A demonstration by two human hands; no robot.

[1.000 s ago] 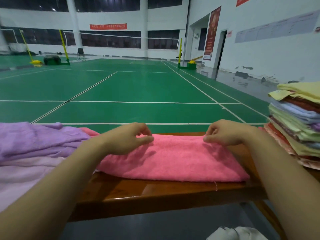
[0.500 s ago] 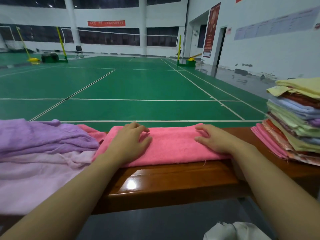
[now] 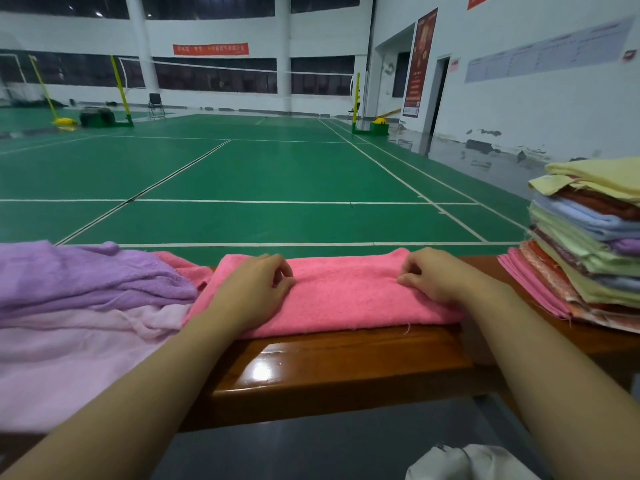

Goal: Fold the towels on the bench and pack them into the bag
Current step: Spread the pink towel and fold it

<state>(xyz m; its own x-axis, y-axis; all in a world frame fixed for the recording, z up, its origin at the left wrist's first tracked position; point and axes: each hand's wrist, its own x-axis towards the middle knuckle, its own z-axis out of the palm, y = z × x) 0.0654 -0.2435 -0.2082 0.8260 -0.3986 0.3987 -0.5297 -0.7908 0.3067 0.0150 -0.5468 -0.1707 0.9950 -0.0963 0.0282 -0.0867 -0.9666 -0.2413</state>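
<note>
Pink towel point(image 3: 346, 292): folded, lies at 12 o'clock on surface point(image 3: 339, 362) | my left hand point(image 3: 254, 289) and right hand point(image 3: 434, 275): fingers curled, pinching towel top | feels soft, light, floppy, I think | best to grab the short ends

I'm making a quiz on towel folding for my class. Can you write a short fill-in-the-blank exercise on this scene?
1. Both hands, the left hand and the right hand, rest on the folded ____ towel.
2. That towel lies on a glossy ____ bench.
3. The tall stack of folded towels stands on the person's ____ side.
4. The loose purple towel lies on the person's ____ side.

Missing words: pink; wooden; right; left
</note>
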